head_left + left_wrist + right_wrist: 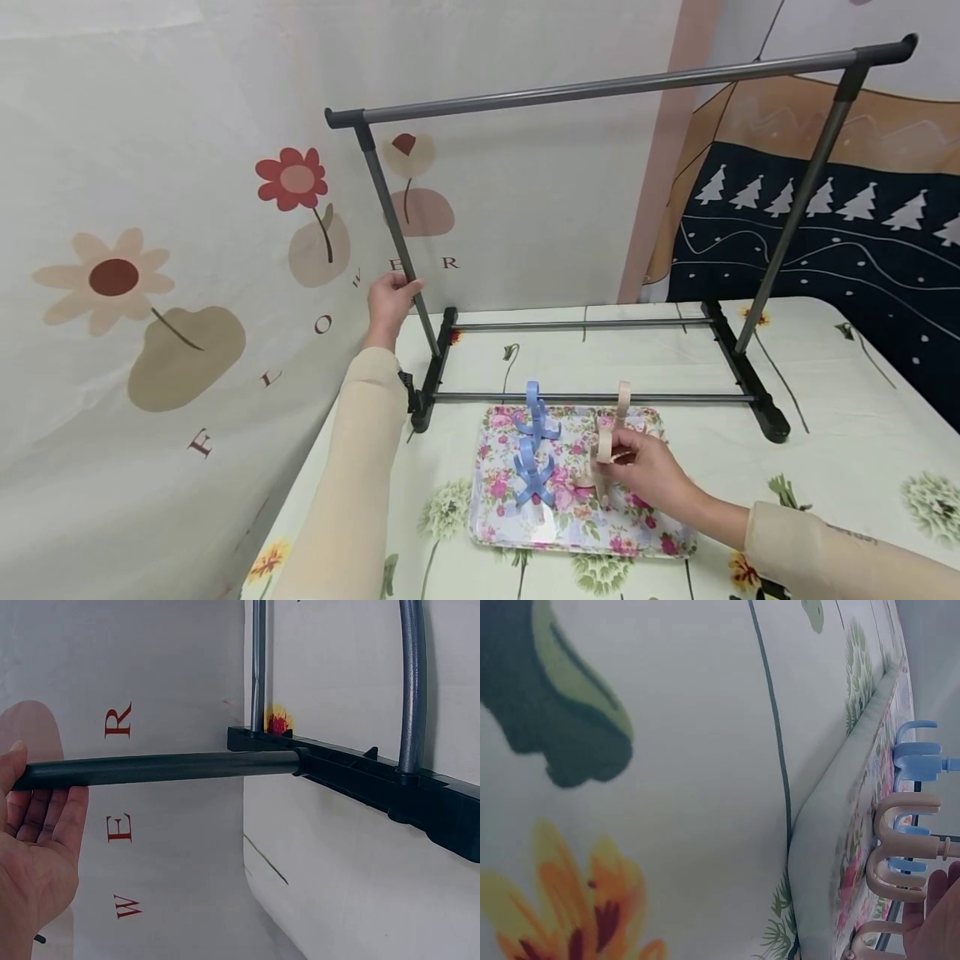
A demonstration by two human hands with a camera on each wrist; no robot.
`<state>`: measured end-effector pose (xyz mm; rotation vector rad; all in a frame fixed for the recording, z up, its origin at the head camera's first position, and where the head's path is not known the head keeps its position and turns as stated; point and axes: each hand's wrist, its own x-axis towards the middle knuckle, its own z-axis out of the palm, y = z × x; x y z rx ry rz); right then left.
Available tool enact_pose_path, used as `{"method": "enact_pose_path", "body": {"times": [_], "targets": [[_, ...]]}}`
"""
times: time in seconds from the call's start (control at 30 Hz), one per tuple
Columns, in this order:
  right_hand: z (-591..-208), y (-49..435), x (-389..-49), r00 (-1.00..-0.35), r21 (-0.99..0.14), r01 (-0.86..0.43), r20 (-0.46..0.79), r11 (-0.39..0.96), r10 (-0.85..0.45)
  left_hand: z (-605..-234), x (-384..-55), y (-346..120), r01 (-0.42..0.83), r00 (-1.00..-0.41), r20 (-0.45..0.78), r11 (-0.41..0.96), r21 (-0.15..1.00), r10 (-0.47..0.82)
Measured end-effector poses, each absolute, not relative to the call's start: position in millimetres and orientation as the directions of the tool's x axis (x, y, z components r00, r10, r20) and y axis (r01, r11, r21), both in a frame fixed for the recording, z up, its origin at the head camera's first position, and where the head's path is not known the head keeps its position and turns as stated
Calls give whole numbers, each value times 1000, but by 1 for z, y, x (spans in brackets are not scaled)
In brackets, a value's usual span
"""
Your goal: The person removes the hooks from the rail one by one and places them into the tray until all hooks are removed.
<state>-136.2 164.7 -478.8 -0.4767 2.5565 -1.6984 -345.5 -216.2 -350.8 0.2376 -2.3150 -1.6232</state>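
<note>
A grey metal rack with black feet stands on the table; its top bar (607,87) runs across the back. My left hand (390,308) grips the rack's left upright (386,200) partway up, the thumb on one side and the fingers behind, as the left wrist view also shows. Over a floral tray (504,530), my right hand (651,471) pinches a beige multi-prong hook (907,846) by its upper part, prongs downward. Behind it is a second beige hook (623,398). Two blue hooks (534,477) stand on the tray's left half, one behind the other.
The rack's lower front rail (600,397) passes just behind the tray. Its right foot (772,423) sits to the right on the flower-printed tablecloth (840,467). A curtain with printed flowers (187,100) hangs close on the left and back. Dark tree-patterned fabric (840,258) hangs at the right.
</note>
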Motion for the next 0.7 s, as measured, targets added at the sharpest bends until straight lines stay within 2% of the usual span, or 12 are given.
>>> {"method": "enact_pose_path", "body": {"times": [0.2,0.5,0.7], "targets": [[-478,167,-134,-947,-892,-248,141,377,-289,-352,-346,-216,34,-939,148,344,939,-310],[-467,174,-126,-965,-918,-158,66,363,-253,-350,-345,-214,31,-941,143,345,938,-305],[-460,180,-123,-967,-922,-143,53,360,-248,-350,-344,-215,31,-940,148,354,935,-307]]}}
